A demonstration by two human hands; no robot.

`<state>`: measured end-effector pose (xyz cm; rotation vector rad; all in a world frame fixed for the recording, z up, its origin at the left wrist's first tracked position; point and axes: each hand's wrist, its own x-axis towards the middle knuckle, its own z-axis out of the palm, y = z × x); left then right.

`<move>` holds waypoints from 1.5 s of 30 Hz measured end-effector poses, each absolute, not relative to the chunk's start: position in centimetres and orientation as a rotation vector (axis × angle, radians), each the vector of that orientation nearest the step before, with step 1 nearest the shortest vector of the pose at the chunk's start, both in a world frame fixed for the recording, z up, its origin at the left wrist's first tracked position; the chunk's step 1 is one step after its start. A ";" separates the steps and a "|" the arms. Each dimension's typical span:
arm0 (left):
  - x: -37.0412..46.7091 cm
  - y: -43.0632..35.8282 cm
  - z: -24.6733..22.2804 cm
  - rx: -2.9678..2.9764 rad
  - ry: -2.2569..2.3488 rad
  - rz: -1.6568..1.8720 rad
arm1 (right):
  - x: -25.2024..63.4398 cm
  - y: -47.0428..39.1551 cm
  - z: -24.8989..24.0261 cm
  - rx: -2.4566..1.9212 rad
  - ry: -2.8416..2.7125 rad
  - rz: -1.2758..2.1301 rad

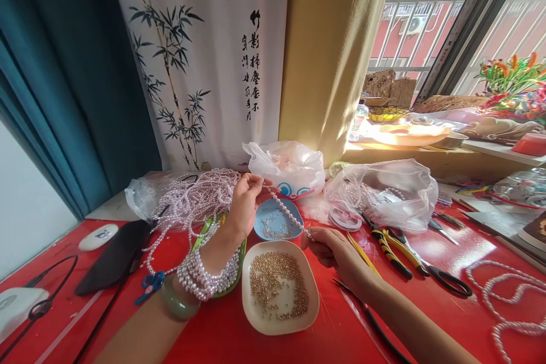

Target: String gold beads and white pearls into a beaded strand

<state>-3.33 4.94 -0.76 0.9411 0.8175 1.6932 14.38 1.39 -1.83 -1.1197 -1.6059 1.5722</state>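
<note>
A: Starting from the left on the red table?

B: Bead strings heaped toward the far edge, trailing down near a green tray. Easy to snag on the pearl loops around the left wrist.

A: And the left hand?

B: Pinching the upper part of a bead strand between thumb and fingers. Right hand: curled around the lower part. Strand nearly straight between both, slanting over the blue tray, mid-table.

A: Likely trouble?

B: Beads slipping off and scattering, from a loosened pinch or too hard a tug. Also a spill from the cream tray, nearer the front edge, from a dipped wrist or a dragging loop. Farther right, a possible snag on the pliers or scissors, from a careless sweep of the right forearm.

A: Any writing?

B: Chinese characters on the white curtain, beginning "竹影". Too small to read: the mark on the white disc, far left. Blue print on the plastic bag, likewise unclear.
</note>
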 end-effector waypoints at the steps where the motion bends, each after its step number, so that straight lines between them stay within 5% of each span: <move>1: -3.4 4.9 -0.8 0.942 0.814 1.690 | 14.3 1.4 -1.7 -1.127 -1.607 1.557; 15: -2.8 4.8 -1.2 0.972 0.824 1.637 | 14.7 2.0 -3.0 -0.867 -1.512 1.831; 45: -2.2 3.7 -0.6 0.948 0.729 1.418 | 14.5 1.1 -1.9 -1.094 -1.637 1.326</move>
